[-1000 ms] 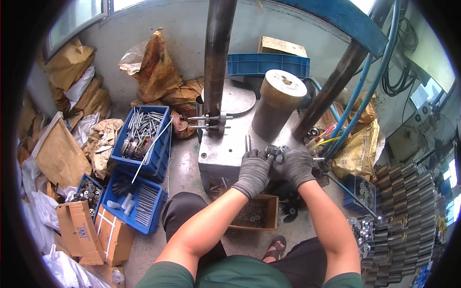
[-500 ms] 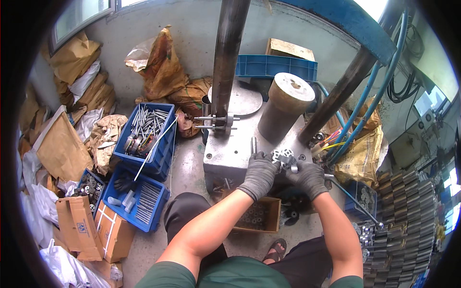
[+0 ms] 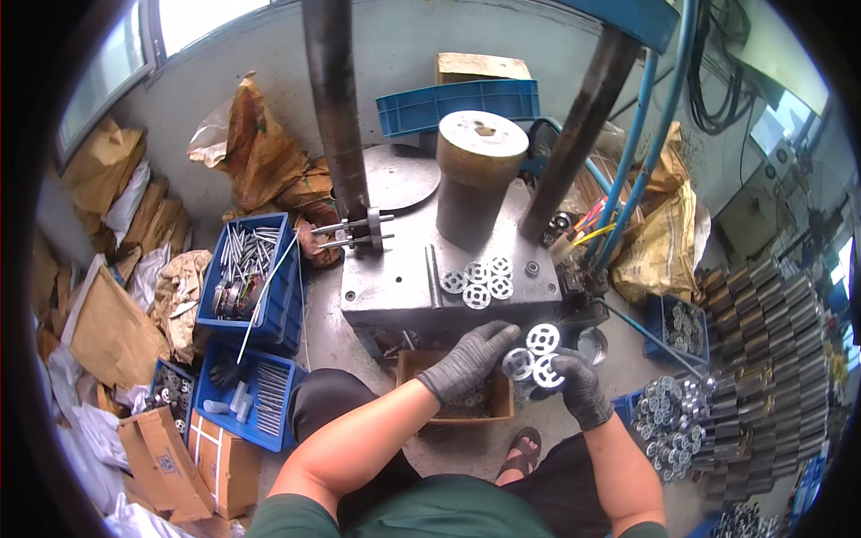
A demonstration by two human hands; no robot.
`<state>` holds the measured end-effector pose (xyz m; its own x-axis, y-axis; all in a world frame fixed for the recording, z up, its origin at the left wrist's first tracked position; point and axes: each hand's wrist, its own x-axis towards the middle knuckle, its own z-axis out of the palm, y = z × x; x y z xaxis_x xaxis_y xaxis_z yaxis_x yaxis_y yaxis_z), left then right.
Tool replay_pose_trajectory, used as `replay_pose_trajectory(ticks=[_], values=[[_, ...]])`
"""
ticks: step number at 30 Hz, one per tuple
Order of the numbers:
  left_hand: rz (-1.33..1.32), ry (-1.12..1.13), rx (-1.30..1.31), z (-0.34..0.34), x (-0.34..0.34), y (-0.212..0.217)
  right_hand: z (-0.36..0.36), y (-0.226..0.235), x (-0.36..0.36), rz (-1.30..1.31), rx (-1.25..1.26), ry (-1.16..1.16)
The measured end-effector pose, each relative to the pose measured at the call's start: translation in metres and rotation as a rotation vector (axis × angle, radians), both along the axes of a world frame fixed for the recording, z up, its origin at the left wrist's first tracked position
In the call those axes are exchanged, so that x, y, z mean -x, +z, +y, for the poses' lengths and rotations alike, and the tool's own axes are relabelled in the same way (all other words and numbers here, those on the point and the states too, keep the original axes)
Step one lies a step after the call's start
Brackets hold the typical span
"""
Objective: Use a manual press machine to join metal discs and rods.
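Note:
My right hand (image 3: pixel 581 393), in a grey glove, grips slotted round metal discs (image 3: pixel 542 338) by one edge; three of them show, clustered in front of the press base (image 3: pixel 395 309). Just left of the discs is my left hand (image 3: pixel 471 357), gloved too, with its fingers stretched toward them and nothing visible in it. Several similar slotted discs (image 3: pixel 475 295) lie grouped on the base's front part. Beside that group lies a metal rod (image 3: pixel 433 276), and a small ring (image 3: pixel 532 268) sits to the right. A thick metal cylinder (image 3: pixel 471 202) stands behind them.
Two dark columns (image 3: pixel 336 117) rise from the base. A cardboard box (image 3: pixel 498 408) of parts sits below my hands. Blue crates (image 3: pixel 291 309) hold rods at left. Stacked metal parts (image 3: pixel 753 377) and a pile of discs (image 3: pixel 664 417) lie at right. Blue hoses (image 3: pixel 632 134) hang behind.
My hands have come apart and moved off the base toward me. The slotted discs in my right hand now show clearly, and a group of discs is visible on the base. The view has shifted right.

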<state>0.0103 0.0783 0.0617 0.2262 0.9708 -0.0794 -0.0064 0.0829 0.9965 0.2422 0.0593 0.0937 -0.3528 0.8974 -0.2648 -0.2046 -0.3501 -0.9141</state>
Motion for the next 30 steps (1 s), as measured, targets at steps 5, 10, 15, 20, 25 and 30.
replay_pose_trajectory(ticks=[5,10,15,20,25,30], values=[[-0.431,-0.221,0.378,-0.024,-0.011,0.02,-0.016,0.008,0.01,-0.258,-0.079,0.213],[-0.314,-0.285,0.293,-0.028,0.003,0.009,-0.035,0.017,0.03,-0.549,-0.285,0.294],[-0.221,-0.233,0.233,-0.047,0.007,0.034,-0.042,0.007,0.033,-0.542,-0.491,0.305],[-0.221,-0.038,0.202,-0.06,-0.007,0.014,-0.045,0.004,0.037,-0.442,-0.46,0.366],[-0.265,-0.015,0.157,-0.065,-0.002,0.013,-0.05,-0.008,0.034,-0.064,-0.027,0.373],[-0.665,-0.025,0.679,-0.068,0.011,0.004,-0.05,-0.005,0.036,0.174,0.289,0.309]])
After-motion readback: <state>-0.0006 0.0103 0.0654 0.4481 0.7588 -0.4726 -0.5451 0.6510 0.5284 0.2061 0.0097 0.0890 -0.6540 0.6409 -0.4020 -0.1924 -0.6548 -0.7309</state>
